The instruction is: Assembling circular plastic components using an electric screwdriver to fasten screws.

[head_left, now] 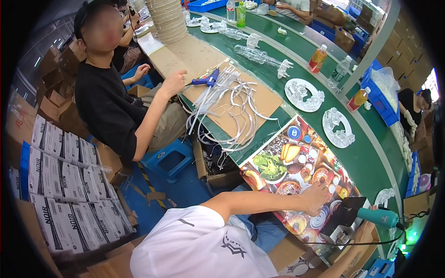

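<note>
My left hand (315,199) lies spread, holding nothing, on the food-print mat (296,157). To its right is a black plate (342,216), then the teal tool (378,216); my right hand (366,230) is half hidden on the near side, grip unclear. I judge this tool work, calling for a steadied plate.

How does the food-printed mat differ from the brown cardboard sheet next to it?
The food-printed mat is brightly patterned; the cardboard sheet is plain brown. The mat has the left hand over it; the cardboard sheet carries white strips. Both lie on the green table.
</note>
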Available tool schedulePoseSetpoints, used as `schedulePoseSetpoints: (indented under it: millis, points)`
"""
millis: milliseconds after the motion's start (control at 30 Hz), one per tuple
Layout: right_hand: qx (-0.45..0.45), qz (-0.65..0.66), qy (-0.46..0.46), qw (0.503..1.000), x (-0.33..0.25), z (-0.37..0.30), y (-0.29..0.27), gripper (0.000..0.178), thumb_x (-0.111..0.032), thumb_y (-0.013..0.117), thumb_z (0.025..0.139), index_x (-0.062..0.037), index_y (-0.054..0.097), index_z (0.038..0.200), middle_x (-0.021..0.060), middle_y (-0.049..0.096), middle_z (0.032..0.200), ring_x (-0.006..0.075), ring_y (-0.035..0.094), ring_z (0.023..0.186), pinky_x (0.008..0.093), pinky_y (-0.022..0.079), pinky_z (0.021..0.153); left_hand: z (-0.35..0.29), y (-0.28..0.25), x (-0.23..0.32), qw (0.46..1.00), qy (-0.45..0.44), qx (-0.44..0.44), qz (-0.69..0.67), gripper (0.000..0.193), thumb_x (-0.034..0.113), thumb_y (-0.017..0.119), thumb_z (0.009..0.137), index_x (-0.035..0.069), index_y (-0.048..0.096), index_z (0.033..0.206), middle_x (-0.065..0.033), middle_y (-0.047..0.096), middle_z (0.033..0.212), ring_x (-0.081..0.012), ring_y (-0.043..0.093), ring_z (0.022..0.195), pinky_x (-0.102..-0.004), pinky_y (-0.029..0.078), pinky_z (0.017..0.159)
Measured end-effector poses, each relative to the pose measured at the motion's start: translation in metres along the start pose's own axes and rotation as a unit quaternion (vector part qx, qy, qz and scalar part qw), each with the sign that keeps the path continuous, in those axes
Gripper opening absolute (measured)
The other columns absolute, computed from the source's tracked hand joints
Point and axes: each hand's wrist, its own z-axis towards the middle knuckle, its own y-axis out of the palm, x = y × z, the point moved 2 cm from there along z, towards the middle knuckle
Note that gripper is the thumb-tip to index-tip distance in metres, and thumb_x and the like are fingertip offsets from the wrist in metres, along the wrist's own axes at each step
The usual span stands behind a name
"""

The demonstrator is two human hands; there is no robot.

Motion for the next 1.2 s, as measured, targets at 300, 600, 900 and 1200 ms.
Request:
schedulePoseSetpoints:
  millis: [300,600,900,1200]
  points:
    - [0.002,0.019,-0.002,1.000,0.015,0.002,0.001,0.052,-0.036,0.030,0.101,-0.0003,0.038,0.138,0.0192,0.034,0.145,0.0311,0.032,0.134,0.0395,0.023,0.111,0.000,-0.002,0.002,1.000,0.000,-0.009,0.005,0.045,0.031,0.066,0.061,0.001,0.063,0.094,-0.0166,0.055,0.100,-0.0287,0.050,0.100,-0.0403,0.039,0.080]
    - [0.013,0.081,0.000,0.997,0.001,0.002,0.002,0.053,-0.036,0.032,0.101,0.0025,0.037,0.138,0.0192,0.032,0.146,0.0300,0.031,0.135,0.0381,0.025,0.111,0.001,-0.005,0.000,1.000,-0.002,-0.006,0.025,0.046,0.033,0.066,0.061,0.001,0.063,0.094,-0.0163,0.054,0.100,-0.0285,0.050,0.098,-0.0395,0.038,0.078]
    - [0.019,0.137,0.015,0.990,0.039,0.001,0.000,0.055,-0.037,0.032,0.100,0.0008,0.036,0.139,0.0191,0.031,0.146,0.0299,0.030,0.135,0.0390,0.023,0.112,-0.004,-0.017,0.003,0.967,0.108,0.225,-0.053,0.048,0.033,0.067,0.068,0.000,0.055,0.102,-0.0189,0.052,0.107,-0.0350,0.049,0.106,-0.0564,0.032,0.095]
    - [0.058,0.100,-0.032,0.993,0.026,-0.005,-0.007,0.049,-0.023,0.048,0.093,0.0008,0.041,0.135,0.0181,0.041,0.140,0.0294,0.040,0.128,0.0380,0.031,0.108,-0.142,-0.181,-0.142,0.862,-0.209,0.461,0.013,0.030,0.002,0.065,0.072,-0.001,0.059,0.101,-0.0171,0.061,0.101,-0.0291,0.060,0.092,-0.0352,0.048,0.081]
